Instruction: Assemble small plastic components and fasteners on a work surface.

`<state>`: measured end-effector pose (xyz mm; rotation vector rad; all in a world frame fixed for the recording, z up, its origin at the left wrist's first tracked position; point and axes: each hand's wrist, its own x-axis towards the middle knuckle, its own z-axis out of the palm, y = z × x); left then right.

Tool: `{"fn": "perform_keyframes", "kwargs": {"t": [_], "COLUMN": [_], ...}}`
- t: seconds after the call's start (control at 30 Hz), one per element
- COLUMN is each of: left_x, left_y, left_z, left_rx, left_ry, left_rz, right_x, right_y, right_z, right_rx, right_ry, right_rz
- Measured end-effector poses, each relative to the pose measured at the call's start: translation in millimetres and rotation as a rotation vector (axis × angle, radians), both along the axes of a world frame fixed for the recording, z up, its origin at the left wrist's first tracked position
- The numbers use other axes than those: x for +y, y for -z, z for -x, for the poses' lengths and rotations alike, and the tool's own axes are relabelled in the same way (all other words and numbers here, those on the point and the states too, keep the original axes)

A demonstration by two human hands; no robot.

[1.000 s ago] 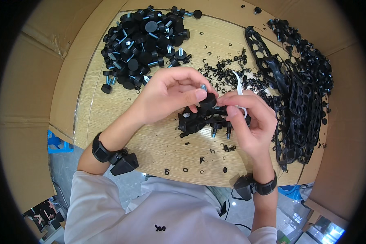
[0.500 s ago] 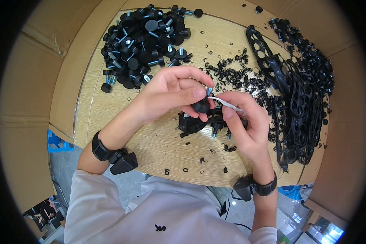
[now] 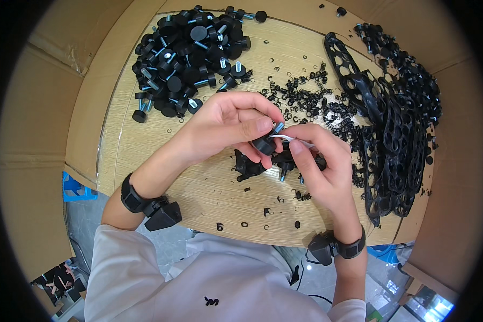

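My left hand (image 3: pixel 228 121) is closed round a black round rubber foot (image 3: pixel 263 144) whose threaded metal stud (image 3: pixel 278 127) points up and to the right. In my right hand (image 3: pixel 323 161), pinched between thumb and fingers, is a slim white curved tool (image 3: pixel 284 138). Its tip touches, or nearly touches, the base of the stud. What kind of tool it is cannot be made out. Beneath the hands lies a black perforated rubber sheet (image 3: pixel 247 165), partly hidden, with rubber feet and studs about it.
A heap of rubber feet (image 3: pixel 185 59) with metal studs fills the table's far left. Black ring-like scraps (image 3: pixel 306 94) are scattered beyond my hands. Black perforated sheets (image 3: pixel 392 139) are piled at the right, beside more small black parts (image 3: pixel 413 75). Cardboard walls (image 3: pixel 43 118) surround the table (image 3: pixel 198 204).
The rubber foot has tilted a little, its stud leaning further right. My right hand and the white tool have shifted slightly left, toward the stud's base.
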<state>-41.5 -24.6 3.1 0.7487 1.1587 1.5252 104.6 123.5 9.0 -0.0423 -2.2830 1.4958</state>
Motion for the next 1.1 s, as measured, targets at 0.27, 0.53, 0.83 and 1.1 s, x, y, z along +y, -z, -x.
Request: {"fn": "perform_keyframes", "kwargs": {"t": [0.27,0.53,0.83,1.1], "left_x": [-2.4,-1.1,-0.5,-0.4], "left_y": [-4.1,-4.5,-3.0,-5.1], "left_z": [1.5,-2.6,-2.4,-2.5], "left_rx": [-0.104,-0.036,-0.017,-0.027], "left_ry": [0.054,0.051,0.063,0.062], "left_rz": [-0.006,0.059,0.061,0.072], "right_x": [1.6,2.5,2.2,2.0], "right_y": [0.1,4.6,6.0,5.6], "right_z": [-1.6,-1.9,-2.3,-1.7], "right_rx": [-0.015,-0.07,-0.069,-0.071], "right_ry": [0.0,-0.004,0.008,0.009], "right_rz": [-0.027,-0.023,-0.014,-0.028]}}
